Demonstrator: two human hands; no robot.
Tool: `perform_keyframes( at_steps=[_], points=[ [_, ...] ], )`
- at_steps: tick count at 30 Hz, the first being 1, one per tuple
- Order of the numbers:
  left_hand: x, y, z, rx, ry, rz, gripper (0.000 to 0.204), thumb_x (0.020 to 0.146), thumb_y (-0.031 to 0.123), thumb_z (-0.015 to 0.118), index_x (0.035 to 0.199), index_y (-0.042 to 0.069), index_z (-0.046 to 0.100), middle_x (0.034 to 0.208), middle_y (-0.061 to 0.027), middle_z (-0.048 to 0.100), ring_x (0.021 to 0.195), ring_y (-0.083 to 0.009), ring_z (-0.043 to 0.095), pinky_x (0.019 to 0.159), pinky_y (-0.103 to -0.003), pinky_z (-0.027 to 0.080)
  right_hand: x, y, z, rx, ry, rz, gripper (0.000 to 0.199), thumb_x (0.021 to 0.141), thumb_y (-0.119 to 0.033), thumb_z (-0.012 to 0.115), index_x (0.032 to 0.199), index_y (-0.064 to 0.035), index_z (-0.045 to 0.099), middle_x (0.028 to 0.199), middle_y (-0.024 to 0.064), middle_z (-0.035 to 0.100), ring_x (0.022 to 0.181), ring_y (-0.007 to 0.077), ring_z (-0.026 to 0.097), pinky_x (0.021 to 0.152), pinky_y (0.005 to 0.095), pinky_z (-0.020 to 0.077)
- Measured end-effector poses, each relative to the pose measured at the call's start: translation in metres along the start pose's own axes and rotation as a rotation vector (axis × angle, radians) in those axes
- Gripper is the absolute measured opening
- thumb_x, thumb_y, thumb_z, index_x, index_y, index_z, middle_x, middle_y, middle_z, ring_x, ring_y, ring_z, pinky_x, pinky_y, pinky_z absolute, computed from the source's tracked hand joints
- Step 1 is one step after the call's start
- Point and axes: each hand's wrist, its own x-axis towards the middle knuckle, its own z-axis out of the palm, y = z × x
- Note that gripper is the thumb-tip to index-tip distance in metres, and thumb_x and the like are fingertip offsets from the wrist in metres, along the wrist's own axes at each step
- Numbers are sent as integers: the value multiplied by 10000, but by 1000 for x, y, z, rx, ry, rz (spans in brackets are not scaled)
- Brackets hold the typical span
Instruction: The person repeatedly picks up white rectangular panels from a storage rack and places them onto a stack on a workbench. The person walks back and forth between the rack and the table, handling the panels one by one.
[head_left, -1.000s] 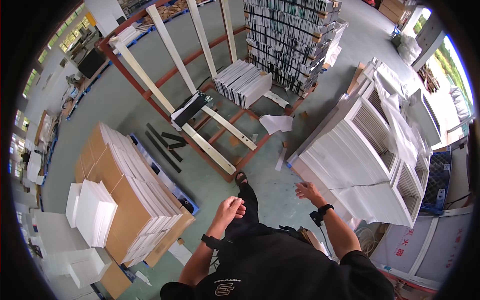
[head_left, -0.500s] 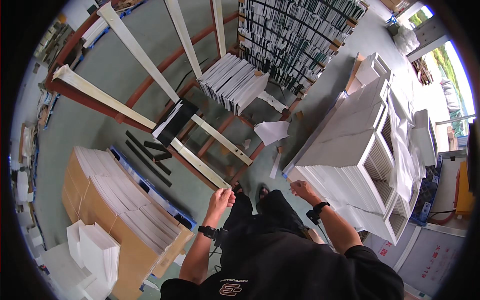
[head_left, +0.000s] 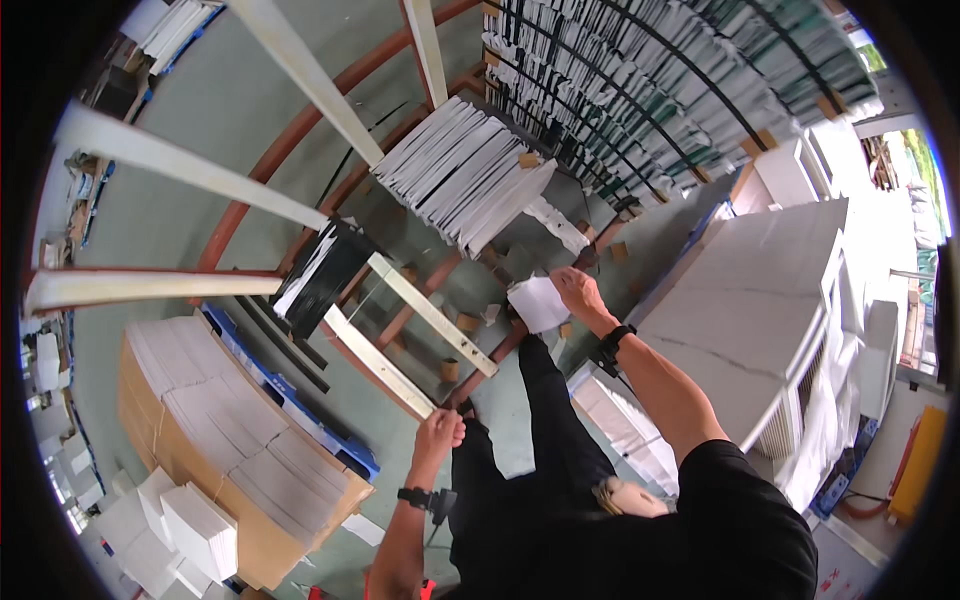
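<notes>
My left hand [head_left: 440, 435] is closed, its curled fingers hiding whatever may be inside. It appears just below the near end of a cream-coloured rail [head_left: 385, 368] on a red-brown metal rack; whether they touch is unclear. Further forward, my right hand [head_left: 580, 297] has its fingers curled in. It overlaps the edge of a white torn sheet [head_left: 538, 304] by the rack's corner, and I cannot tell whether it hovers above the sheet or touches it. Beyond stands a tight row of white panels [head_left: 460, 175] on edge. Black wrapping [head_left: 325, 285] covers part of the rack.
A large strapped stack of thin panels [head_left: 640, 80] rises at the back. White marbled boards [head_left: 740, 300] are piled on the right. Cardboard-wrapped white boards [head_left: 230, 420] stand on a blue pallet [head_left: 290, 390] at left. Small cardboard bits [head_left: 450, 370] lie within the rack.
My right hand has moved forward and left, over the white sheet. My left hand stays closed near the rail end. One leg has stepped forward, and the view has shifted.
</notes>
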Motion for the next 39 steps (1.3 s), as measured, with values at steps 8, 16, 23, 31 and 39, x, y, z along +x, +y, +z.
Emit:
perform_keyframes(
  at_steps=[8,16,23,31,39],
  points=[
    [134,40,75,-110,81,-197,372,1008,374,593,1026,7,653,875,-88,711,754,-156,700,677,-297,597,255,11,53,-154,17,-337,264,932,-253,634,1037,-13,671,1022,203,668,1015,395,624,890,476,513],
    [267,120,114,-115,199,45,371,1014,358,604,1118,2,587,957,-76,662,795,-127,653,673,-267,552,388,90,69,-439,359,-387,336,879,-325,686,972,-4,661,963,196,666,972,391,642,842,493,529],
    [392,157,87,-339,416,13,579,1035,387,558,1404,-44,447,1356,-183,492,1181,-269,550,1081,-410,463,401,127,21,5,-1,-81,479,898,-411,689,1043,45,689,1015,231,713,983,389,680,853,436,524],
    [435,146,92,-366,438,21,571,1002,488,560,1342,32,503,1317,-125,532,1167,-245,524,1018,-456,440,397,145,45,72,23,92,606,896,-525,662,1194,2,701,999,257,723,961,371,702,851,398,524],
    [442,174,71,-232,347,-123,726,968,595,560,1421,34,474,1422,-130,486,1305,-278,461,1095,-480,398,392,136,40,85,32,216,554,898,-484,699,1160,3,727,931,156,751,825,193,689,785,315,513]
  ],
)
